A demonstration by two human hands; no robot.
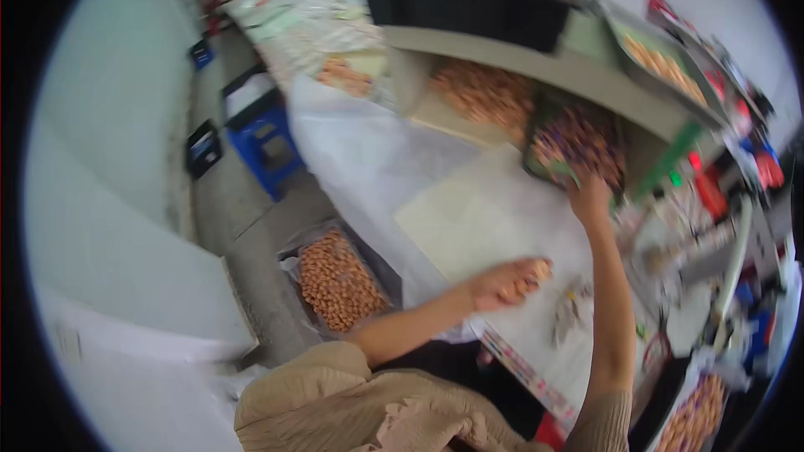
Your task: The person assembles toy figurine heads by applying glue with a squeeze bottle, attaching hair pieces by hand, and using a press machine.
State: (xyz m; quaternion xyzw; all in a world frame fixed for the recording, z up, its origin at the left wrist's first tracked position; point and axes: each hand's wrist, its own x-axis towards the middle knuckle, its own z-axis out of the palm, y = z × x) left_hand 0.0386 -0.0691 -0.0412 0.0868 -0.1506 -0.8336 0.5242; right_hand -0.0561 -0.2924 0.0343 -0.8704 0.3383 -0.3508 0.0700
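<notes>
My left hand (pixel 496 287) is over the white work surface (pixel 469 218), palm up, with fingers curled round a few small orange-tan pieces (pixel 531 274). Their exact kind is too blurred to make out. My right hand (pixel 591 194) reaches to the near edge of a dark tray (pixel 529 159) heaped with small purple and orange pieces (pixel 578 141). Its fingertips are smeared and partly lost among the pieces, so I cannot tell whether they grip any. Something pale green shows beside those fingers.
A shelf (pixel 502 42) over the table's back holds a black bin (pixel 469 12) of similar pieces; a brown heap (pixel 481 96) lies beneath. On the floor, a lined crate holds round brown pieces (pixel 335 280). A blue stool (pixel 266 142) stands left; tools crowd the right.
</notes>
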